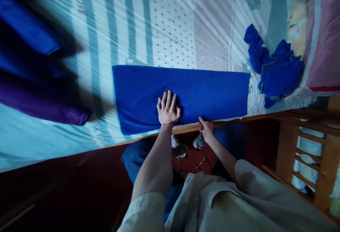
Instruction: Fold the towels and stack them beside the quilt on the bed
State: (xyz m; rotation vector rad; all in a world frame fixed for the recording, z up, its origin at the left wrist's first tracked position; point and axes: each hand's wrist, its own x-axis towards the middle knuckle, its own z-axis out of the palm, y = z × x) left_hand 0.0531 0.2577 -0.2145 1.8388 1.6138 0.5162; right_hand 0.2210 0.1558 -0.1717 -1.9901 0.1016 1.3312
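Observation:
A blue towel (212,88), folded into a long strip, lies flat along the near edge of the bed. My left hand (168,111) presses down on the towel left of its middle, palm down and fingers spread. My right hand (206,128) is at the towel's near edge, at the bed's border. Its index finger is stretched out and touches or nearly touches the towel's edge. The other fingers are partly hidden, and I see nothing held in them.
Crumpled blue cloths (280,69) lie at the right, beside a pink pillow (324,33). Rolled or folded blue cloth (29,26) and purple cloth (45,104) lie at the left. The patterned bed sheet (172,23) spreads beyond. A wooden slatted frame (285,147) stands at the lower right.

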